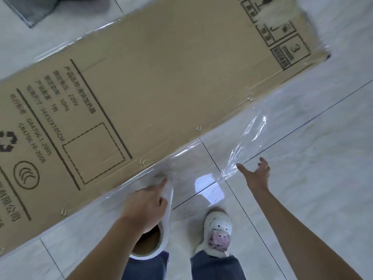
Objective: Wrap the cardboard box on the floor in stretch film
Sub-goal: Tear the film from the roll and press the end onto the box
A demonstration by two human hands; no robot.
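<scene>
Film work comes first: the left hand (145, 201) grips the stretch film roll (159, 235) from above, forefinger pointing along it, close to the near edge of the cardboard box (161, 77), which lies flat on the floor (312, 178). The right hand (255, 174) is open, fingers spread, reaching at the crumpled loose film tail (246, 142) to the right, holding nothing. Better to pinch that tail wide and keep it taut before unrolling, I judge. Glossy pale tiles with dark joints; a grey object (34, 9) sits far left
</scene>
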